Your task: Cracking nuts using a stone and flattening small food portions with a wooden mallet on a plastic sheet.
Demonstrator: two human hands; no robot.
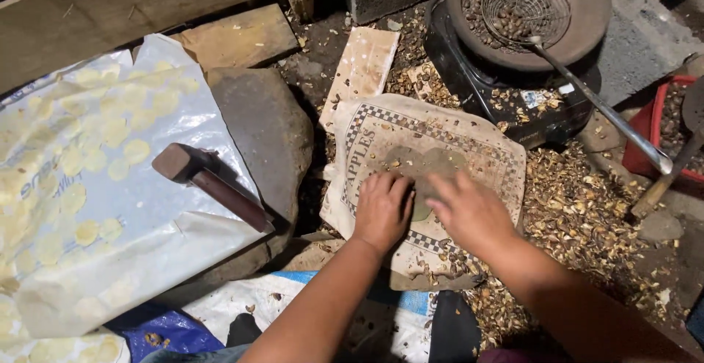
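My left hand point(383, 209) lies palm down on a dirty beige cloth point(484, 158) with a checkered border, fingers bent. Beside it my right hand point(468, 213) also rests on the cloth, fingers spread and slightly blurred. Between the two hands lies a flat round greenish disc point(422, 205), partly covered by both; I cannot tell whether either hand grips it. More flat round patches point(425, 161) show on the cloth just beyond my fingers, amid bits of nut shell.
A brown mallet point(209, 181) lies on a plastic sheet point(147, 209) holding several pale yellow discs, over a big stone point(271, 128). A pan point(587, 11) of nuts with a wire skimmer point(524, 0) sits on a black stove point(499, 92). Shell litter point(579, 216) covers the ground at right.
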